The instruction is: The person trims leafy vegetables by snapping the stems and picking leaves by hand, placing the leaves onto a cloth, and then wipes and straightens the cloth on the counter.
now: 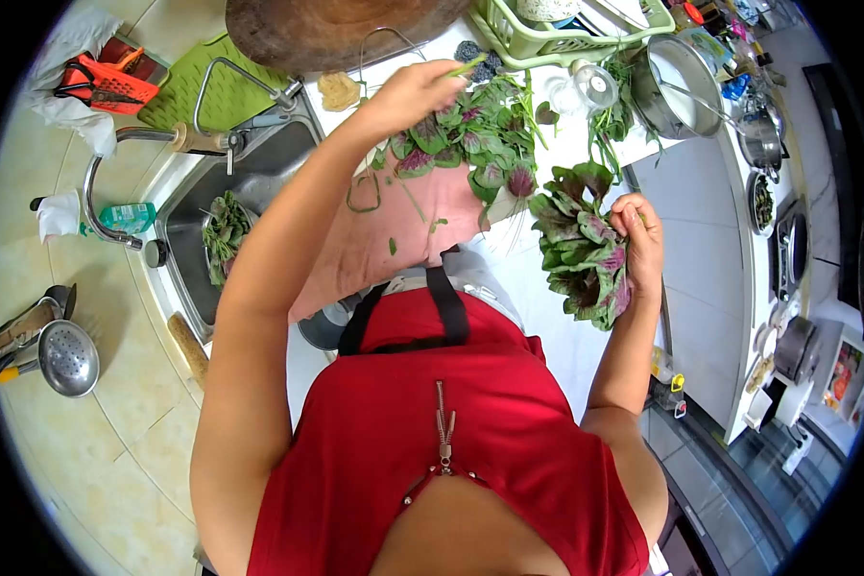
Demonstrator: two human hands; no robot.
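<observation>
My left hand (418, 96) is closed, pinching a short green stem (469, 65) above the counter. Just below it lies a loose pile of purple-and-green amaranth leaves (485, 134), some of them over the edge of a pink sheet (394, 226). Off to the right, my right hand (640, 240) is closed round a bunch of amaranth (586, 250), whose broad leaves spread toward my body. Its grip on the stems is partly hidden by the fingers.
To the left, a metal sink (187, 226) holds more greens (226, 230) beneath a tap (96, 206). At the back are a round wooden board (346, 29) and a green dish basket (576, 43). A steel pot (680, 86) stands at the right, near thin-leaved greens (612, 120).
</observation>
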